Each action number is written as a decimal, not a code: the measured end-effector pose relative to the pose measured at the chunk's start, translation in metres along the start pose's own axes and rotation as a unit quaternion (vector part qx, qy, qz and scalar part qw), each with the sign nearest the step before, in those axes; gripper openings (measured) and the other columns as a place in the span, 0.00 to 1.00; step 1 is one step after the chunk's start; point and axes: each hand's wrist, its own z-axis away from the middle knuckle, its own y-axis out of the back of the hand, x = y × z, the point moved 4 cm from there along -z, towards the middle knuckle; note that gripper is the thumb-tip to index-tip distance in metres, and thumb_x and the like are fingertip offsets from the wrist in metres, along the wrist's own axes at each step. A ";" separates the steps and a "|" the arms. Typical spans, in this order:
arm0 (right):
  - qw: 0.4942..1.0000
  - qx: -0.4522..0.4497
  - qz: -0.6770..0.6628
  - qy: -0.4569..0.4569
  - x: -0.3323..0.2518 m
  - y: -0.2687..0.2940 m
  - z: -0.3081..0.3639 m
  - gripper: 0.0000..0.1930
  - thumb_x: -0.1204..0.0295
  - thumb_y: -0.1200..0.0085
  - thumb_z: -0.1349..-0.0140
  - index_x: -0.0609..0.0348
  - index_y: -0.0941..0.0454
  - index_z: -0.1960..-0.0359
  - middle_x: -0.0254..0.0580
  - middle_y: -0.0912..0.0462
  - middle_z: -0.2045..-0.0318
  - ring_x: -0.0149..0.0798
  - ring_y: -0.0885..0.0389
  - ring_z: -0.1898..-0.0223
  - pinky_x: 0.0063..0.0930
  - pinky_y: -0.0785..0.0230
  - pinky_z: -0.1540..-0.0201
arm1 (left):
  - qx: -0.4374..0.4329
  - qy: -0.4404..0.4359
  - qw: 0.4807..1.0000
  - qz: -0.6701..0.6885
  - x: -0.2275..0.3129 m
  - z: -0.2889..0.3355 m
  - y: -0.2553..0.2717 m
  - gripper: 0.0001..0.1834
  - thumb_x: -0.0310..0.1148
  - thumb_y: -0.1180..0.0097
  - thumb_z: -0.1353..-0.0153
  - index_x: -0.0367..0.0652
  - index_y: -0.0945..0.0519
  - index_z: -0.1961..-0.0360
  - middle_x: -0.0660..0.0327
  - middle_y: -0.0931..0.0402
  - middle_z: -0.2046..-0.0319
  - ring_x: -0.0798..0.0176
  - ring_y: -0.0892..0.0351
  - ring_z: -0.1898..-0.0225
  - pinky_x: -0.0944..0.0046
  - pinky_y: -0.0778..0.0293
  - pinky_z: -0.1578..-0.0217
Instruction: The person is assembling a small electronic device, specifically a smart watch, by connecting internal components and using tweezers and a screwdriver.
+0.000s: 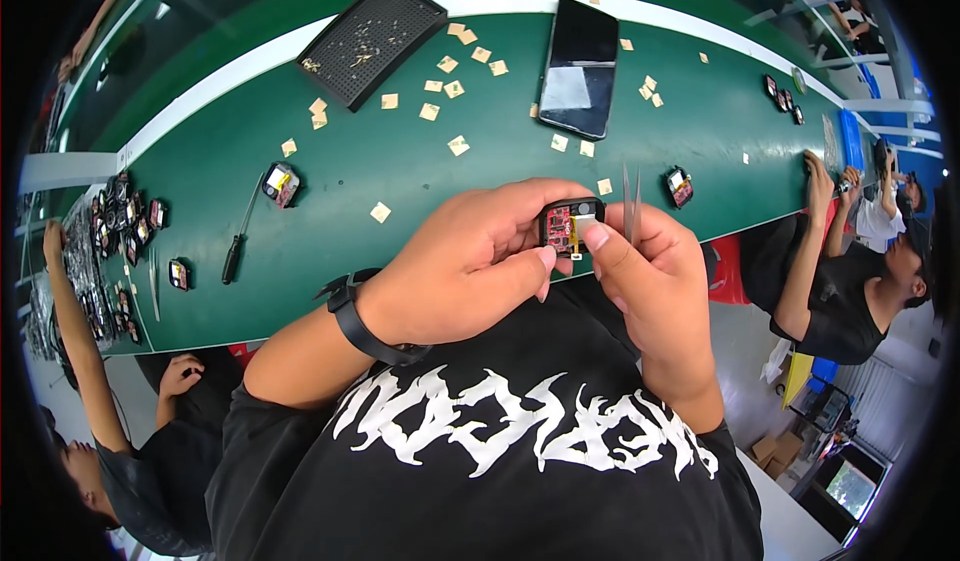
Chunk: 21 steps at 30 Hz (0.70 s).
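Near the table's front edge, my left hand [465,261] grips a small black device housing [548,223] with its inside facing up. A red circuit board [560,227] and a yellow strip show inside it. My right hand [660,276] is closed around a pair of metal tweezers [632,199], whose tips point away from me. Its thumb presses on the light part at the right of the housing, hiding some of it. Similar open devices lie on the table, one to the left [282,185] and one to the right [679,188].
Small beige squares [429,112] are scattered over the green table [380,166]. Further back lie a black perforated tray [372,41] and a dark phone [580,66]. A screwdriver [236,246] and many devices [125,211] are at left. Co-workers [840,291] sit on both sides.
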 end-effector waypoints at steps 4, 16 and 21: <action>0.999 -0.029 -0.013 0.010 -0.001 -0.013 -0.007 0.08 0.72 0.41 0.31 0.66 0.20 0.63 0.20 0.30 0.78 0.16 0.39 0.76 0.15 0.49 0.75 | 0.011 -0.048 0.999 -0.016 0.005 0.011 0.009 0.27 0.23 0.54 0.35 0.30 0.33 0.34 0.55 0.22 0.56 0.68 0.22 0.64 0.67 0.23 0.60; 0.997 -0.075 -0.024 0.026 -0.006 -0.032 -0.016 0.07 0.74 0.38 0.33 0.66 0.21 0.66 0.22 0.28 0.77 0.16 0.37 0.76 0.15 0.48 0.75 | 0.071 -0.067 0.982 -0.163 0.018 0.032 0.023 0.27 0.23 0.55 0.36 0.29 0.31 0.35 0.56 0.20 0.62 0.69 0.21 0.70 0.68 0.23 0.65; 0.994 -0.098 -0.029 0.026 -0.009 -0.036 -0.015 0.07 0.75 0.38 0.33 0.67 0.20 0.64 0.24 0.25 0.75 0.15 0.34 0.75 0.13 0.46 0.74 | 0.080 0.004 0.996 -0.028 0.015 0.038 0.021 0.27 0.19 0.57 0.35 0.29 0.33 0.33 0.57 0.21 0.61 0.71 0.24 0.70 0.71 0.26 0.64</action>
